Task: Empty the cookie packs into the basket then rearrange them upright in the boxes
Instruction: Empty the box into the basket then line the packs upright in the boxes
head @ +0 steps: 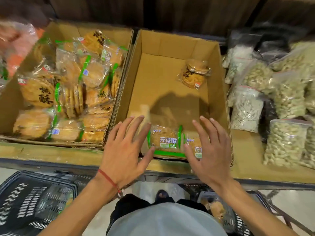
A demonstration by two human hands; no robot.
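My left hand and right hand, fingers spread and holding nothing, flank a clear cookie pack with green edges and white lettering (a round golden cookie inside) at the near wall of the cardboard box, a second pack just beside it.

Matt corrugated cardboard box; glossy clear plastic cookie packs; black plastic basket.

Back wall: dark brown wood panelling behind the shelf.
Shelf: yellowish board with a dark metal front edge.
Floor: pale, glossy.
Right side: clear zip bags of pale dried goods piled on the shelf.
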